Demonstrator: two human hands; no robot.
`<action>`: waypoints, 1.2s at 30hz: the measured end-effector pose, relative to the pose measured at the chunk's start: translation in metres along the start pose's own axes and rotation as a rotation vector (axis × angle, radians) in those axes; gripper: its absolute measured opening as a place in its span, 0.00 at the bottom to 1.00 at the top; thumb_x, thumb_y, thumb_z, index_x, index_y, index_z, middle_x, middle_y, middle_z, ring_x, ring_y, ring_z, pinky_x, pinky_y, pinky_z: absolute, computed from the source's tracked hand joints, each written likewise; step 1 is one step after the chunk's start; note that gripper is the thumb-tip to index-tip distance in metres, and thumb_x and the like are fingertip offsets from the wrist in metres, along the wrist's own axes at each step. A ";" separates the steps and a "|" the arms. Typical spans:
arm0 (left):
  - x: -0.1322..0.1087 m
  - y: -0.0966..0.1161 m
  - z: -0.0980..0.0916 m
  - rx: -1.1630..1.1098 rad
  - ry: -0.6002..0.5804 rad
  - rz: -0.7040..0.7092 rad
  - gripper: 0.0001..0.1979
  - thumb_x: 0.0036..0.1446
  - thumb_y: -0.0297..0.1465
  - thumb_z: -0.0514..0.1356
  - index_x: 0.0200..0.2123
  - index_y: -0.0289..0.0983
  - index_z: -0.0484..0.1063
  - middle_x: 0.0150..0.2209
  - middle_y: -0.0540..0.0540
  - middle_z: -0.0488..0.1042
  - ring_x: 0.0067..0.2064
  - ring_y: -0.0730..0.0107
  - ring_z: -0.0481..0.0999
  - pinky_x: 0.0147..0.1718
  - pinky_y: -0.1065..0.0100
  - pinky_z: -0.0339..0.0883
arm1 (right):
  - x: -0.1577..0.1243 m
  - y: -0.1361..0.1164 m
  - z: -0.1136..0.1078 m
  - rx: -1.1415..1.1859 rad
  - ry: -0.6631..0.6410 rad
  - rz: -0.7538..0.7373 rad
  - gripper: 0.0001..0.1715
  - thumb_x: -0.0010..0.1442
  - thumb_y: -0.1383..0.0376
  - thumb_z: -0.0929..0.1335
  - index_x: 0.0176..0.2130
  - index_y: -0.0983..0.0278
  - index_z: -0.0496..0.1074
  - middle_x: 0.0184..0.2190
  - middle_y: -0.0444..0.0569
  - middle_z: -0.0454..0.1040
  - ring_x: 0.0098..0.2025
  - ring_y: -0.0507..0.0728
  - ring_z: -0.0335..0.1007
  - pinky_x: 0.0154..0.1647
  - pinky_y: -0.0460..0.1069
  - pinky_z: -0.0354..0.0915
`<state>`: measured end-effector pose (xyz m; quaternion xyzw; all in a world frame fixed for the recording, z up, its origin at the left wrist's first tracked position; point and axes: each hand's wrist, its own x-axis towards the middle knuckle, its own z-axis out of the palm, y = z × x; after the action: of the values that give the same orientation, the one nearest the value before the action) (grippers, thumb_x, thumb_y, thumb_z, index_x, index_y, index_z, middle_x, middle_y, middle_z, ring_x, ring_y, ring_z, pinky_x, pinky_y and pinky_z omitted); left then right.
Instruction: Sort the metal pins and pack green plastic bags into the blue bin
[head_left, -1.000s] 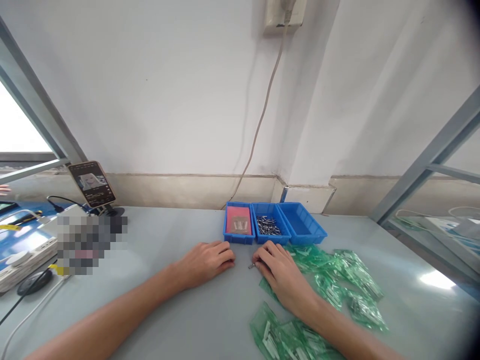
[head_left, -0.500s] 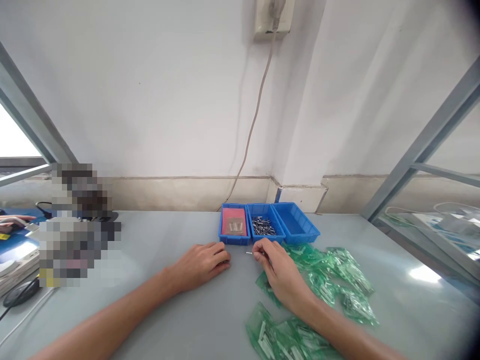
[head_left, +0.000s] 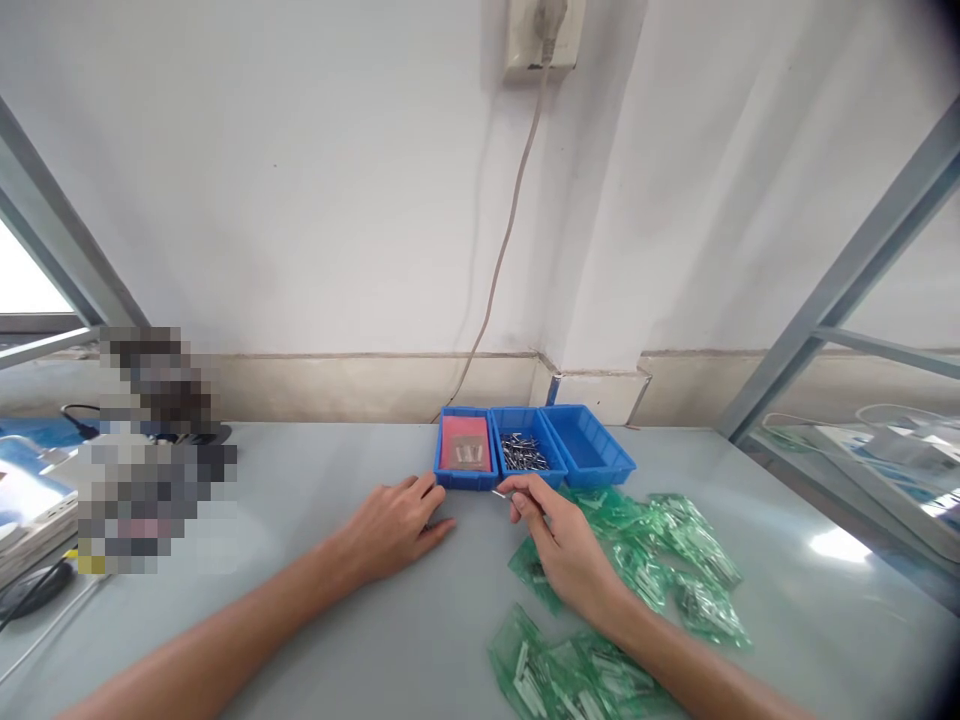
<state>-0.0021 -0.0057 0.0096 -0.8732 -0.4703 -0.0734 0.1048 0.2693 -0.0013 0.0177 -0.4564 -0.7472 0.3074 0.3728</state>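
My right hand [head_left: 559, 535] pinches a small silvery metal pin [head_left: 499, 494] between thumb and fingertips, its light end pointing left. It is just in front of the middle blue bin [head_left: 556, 478], which holds a heap of similar loose metal pins [head_left: 523, 452]. My left hand [head_left: 401, 525] lies on the tabletop with nothing visible in it, thumb spread from the fingers. Its fingertips are by the front corner of the left blue bin [head_left: 466, 482]. In that bin lie a pink sheet [head_left: 454, 428] and a clear bag [head_left: 469, 453] with a few pale pieces.
Green plastic bags of small parts [head_left: 697, 540] lie under and right of my right forearm, with more green bags [head_left: 540, 670] nearer me. An empty blue bin [head_left: 589, 445] stands at the right of the row. Cables and a blurred-out area are at far left.
My left thumb has spread away from the fingers, and the fingertips have shifted slightly up toward the left bin. My right hand has tilted the pin and lifted it slightly.
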 end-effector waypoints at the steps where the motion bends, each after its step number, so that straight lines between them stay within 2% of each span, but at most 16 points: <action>1: 0.000 0.000 0.000 -0.003 -0.003 0.000 0.13 0.75 0.42 0.55 0.42 0.39 0.67 0.43 0.45 0.75 0.39 0.60 0.78 0.28 0.66 0.63 | 0.000 0.000 0.000 0.009 -0.004 -0.011 0.19 0.78 0.57 0.58 0.53 0.57 0.75 0.38 0.47 0.78 0.40 0.59 0.75 0.44 0.53 0.68; 4: 0.001 -0.001 0.002 -0.021 -0.005 0.001 0.13 0.76 0.42 0.56 0.40 0.39 0.66 0.42 0.45 0.75 0.39 0.61 0.78 0.29 0.66 0.63 | 0.000 -0.001 0.000 0.054 -0.025 -0.047 0.18 0.77 0.59 0.60 0.56 0.57 0.74 0.47 0.50 0.80 0.50 0.61 0.76 0.54 0.56 0.69; 7: 0.001 -0.002 0.003 -0.033 -0.009 0.010 0.13 0.76 0.41 0.56 0.40 0.39 0.67 0.41 0.46 0.75 0.39 0.61 0.78 0.29 0.66 0.62 | 0.000 -0.001 0.000 0.051 -0.026 -0.059 0.16 0.76 0.59 0.62 0.55 0.56 0.76 0.50 0.50 0.79 0.52 0.61 0.76 0.54 0.55 0.70; 12: 0.001 -0.001 0.002 -0.012 -0.022 0.027 0.12 0.76 0.40 0.57 0.40 0.39 0.68 0.40 0.46 0.76 0.39 0.61 0.77 0.28 0.65 0.62 | 0.001 -0.002 -0.002 0.006 -0.010 -0.043 0.14 0.75 0.57 0.64 0.47 0.56 0.78 0.44 0.48 0.80 0.44 0.60 0.75 0.42 0.52 0.68; 17: 0.001 -0.002 0.004 -0.004 -0.012 0.056 0.12 0.76 0.39 0.57 0.39 0.39 0.67 0.39 0.47 0.76 0.38 0.63 0.77 0.27 0.65 0.59 | 0.003 0.000 0.000 0.075 0.017 -0.033 0.15 0.76 0.57 0.62 0.45 0.59 0.76 0.41 0.49 0.81 0.44 0.60 0.76 0.47 0.52 0.68; 21: 0.001 -0.003 0.008 -0.026 -0.001 0.070 0.13 0.77 0.39 0.56 0.39 0.39 0.67 0.39 0.48 0.76 0.37 0.64 0.77 0.27 0.66 0.57 | 0.002 0.000 0.001 0.075 0.019 0.005 0.15 0.77 0.56 0.61 0.48 0.58 0.74 0.38 0.47 0.80 0.40 0.59 0.74 0.40 0.51 0.66; 27: -0.001 -0.004 0.010 -0.056 0.033 0.098 0.16 0.79 0.40 0.51 0.38 0.38 0.67 0.40 0.47 0.74 0.38 0.65 0.76 0.27 0.66 0.58 | 0.000 -0.005 0.002 0.073 0.025 0.019 0.10 0.73 0.56 0.66 0.41 0.58 0.69 0.33 0.44 0.73 0.34 0.57 0.67 0.35 0.50 0.63; 36: 0.000 -0.006 0.010 -0.058 0.078 0.160 0.17 0.79 0.40 0.50 0.39 0.38 0.68 0.40 0.45 0.73 0.41 0.63 0.75 0.29 0.66 0.61 | -0.001 -0.006 0.003 0.073 0.002 0.008 0.10 0.72 0.57 0.67 0.38 0.58 0.67 0.31 0.42 0.69 0.33 0.56 0.65 0.35 0.50 0.62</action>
<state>-0.0065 0.0002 0.0006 -0.9072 -0.3921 -0.1122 0.1032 0.2645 -0.0053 0.0203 -0.4456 -0.7334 0.3356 0.3886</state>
